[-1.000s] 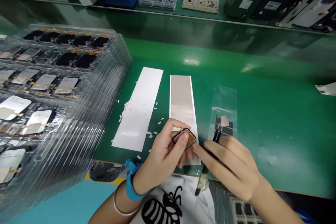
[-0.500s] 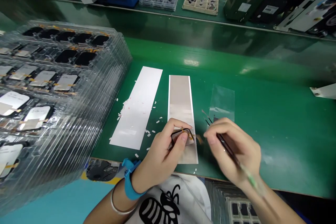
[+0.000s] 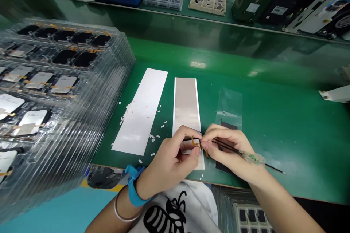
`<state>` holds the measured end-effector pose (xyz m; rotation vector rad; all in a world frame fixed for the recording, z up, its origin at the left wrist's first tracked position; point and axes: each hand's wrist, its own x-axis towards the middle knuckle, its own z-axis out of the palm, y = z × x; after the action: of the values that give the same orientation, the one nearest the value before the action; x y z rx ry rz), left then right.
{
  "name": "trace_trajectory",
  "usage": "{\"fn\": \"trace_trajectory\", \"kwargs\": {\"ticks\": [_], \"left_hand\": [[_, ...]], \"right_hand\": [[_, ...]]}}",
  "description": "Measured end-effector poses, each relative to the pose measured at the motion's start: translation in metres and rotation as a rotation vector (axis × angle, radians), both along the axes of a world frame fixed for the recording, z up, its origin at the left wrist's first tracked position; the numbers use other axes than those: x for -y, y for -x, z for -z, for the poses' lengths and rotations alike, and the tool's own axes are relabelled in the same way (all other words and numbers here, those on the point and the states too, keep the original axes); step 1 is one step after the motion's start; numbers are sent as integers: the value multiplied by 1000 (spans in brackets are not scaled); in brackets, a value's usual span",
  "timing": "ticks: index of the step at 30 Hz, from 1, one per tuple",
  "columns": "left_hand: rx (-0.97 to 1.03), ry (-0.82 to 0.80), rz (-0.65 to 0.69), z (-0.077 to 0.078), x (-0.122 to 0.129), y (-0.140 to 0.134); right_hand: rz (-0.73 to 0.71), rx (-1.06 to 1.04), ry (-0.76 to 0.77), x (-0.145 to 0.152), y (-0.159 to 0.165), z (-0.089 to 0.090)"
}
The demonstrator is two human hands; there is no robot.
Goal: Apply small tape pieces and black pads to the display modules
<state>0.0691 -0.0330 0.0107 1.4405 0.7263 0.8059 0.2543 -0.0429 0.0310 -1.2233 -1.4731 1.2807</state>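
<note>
Green table (image 3: 287,127), front edge: right hand (image 3: 235,162), clasping slim black tweezers (image 3: 250,157), has reached the dark-rimmed rectangular panel (image 3: 188,146) pinched in left hand (image 3: 169,160).

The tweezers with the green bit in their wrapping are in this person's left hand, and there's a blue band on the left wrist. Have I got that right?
Not quite: the tweezers are in the right hand, as the head view shows. The rest stands: there is a blue band on the left wrist.
</note>
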Motion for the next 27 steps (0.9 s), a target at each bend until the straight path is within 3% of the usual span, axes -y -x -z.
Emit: {"fn": "trace_trajectory", "kwargs": {"ticks": [12,27], "left_hand": [[15,160,40,1,1,1],[11,107,68,3,2,4]], "right_hand": [[24,-73,45,-2,-1,5],[75,17,40,2,5,-1]]}}
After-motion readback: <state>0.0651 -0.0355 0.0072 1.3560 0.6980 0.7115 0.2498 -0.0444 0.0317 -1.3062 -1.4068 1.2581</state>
